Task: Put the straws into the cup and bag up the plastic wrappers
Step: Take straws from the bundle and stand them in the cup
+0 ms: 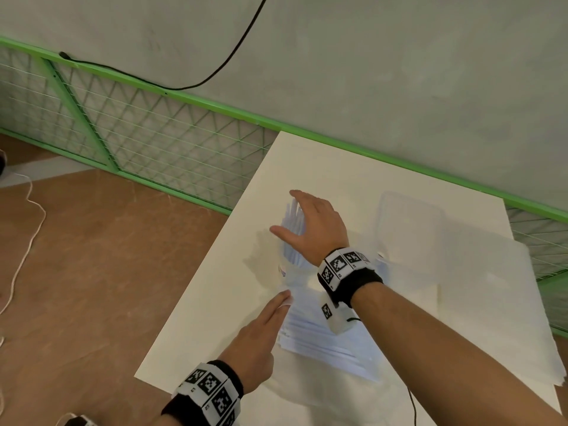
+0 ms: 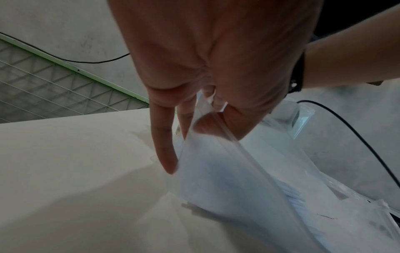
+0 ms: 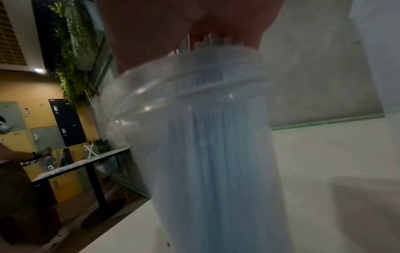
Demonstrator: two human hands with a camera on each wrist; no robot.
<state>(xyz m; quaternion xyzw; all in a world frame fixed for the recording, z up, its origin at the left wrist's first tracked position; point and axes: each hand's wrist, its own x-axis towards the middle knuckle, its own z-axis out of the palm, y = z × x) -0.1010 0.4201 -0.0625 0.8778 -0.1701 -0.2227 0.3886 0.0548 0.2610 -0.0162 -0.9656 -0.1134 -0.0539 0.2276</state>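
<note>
Head view, near to far: left hand (image 1: 261, 339) by the table's (image 1: 196, 327) left edge, pinching the bag (image 2: 249, 179) mouth, likely to receive wrappers. Farther: right hand (image 1: 310, 229), fingers spread, capped straws (image 3: 207, 137) upright in cup (image 3: 194, 119), probably steadying; grip unclear.

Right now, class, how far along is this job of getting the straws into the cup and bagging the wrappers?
Done: a bundle of straws already stands in the clear cup, the right hand resting open on their tops. In hand: the left hand pinches the rim of the clear bag, which lies on the table with white wrappers inside. Left: whether any loose wrappers remain is unclear; the bag looks unsealed.
</note>
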